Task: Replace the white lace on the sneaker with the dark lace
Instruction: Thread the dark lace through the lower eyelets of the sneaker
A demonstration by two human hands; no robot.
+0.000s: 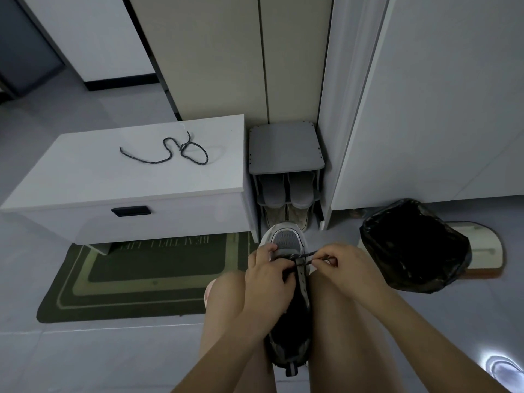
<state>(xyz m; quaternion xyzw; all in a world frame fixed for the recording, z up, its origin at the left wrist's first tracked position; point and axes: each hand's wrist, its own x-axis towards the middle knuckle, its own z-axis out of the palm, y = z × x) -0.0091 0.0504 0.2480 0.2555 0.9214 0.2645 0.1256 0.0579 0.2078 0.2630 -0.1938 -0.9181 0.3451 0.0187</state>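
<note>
Grey floor, entry corner. Sneaker is held between the knees at lower centre, toe pointed up-frame. Dark lace is run across the eyelets nearest the toe; one end is pinched by the right hand, fingers curled onto it. The sneaker's left side is gripped by the left hand, fingers curled. Second lace is laid on the bench, upper left. Bin is noted at right.

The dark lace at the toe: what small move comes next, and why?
Probably pull the dark lace taut rightward: the right hand pinches its end, it crosses only the eyelets nearest the toe of the sneaker, which the left hand grips.
</note>
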